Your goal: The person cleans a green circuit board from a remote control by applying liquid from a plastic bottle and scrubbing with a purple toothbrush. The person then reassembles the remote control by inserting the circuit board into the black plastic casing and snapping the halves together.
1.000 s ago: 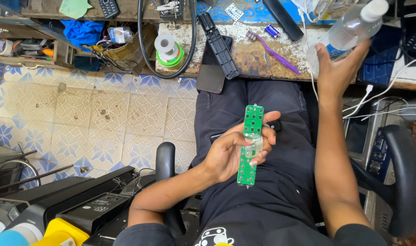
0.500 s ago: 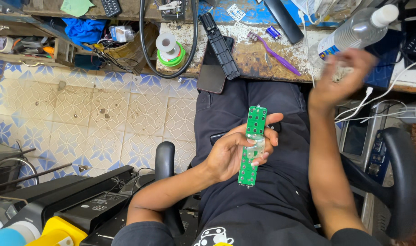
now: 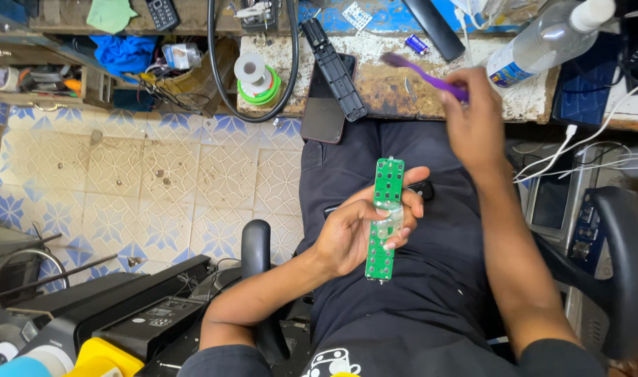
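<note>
Left hand (image 3: pixel 354 234) is wrapped around a long green circuit board (image 3: pixel 383 216), fingers curled across its middle, holding it upright over the lap. Right hand (image 3: pixel 472 119) is closed on a purple toothbrush (image 3: pixel 423 75) at the worn workbench (image 3: pixel 402 91) edge, near a clear plastic bottle (image 3: pixel 542 42). The board shows rows of round contact pads.

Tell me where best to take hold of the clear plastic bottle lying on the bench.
Probably the clear bottle is best taken around its bare middle, above the blue label. It lies tilted, white cap up and right, base toward the bench's front edge. Coming from the near side looks best, fingers wrapping across the barrel; the right hand with the purple toothbrush is just left of it.
</note>
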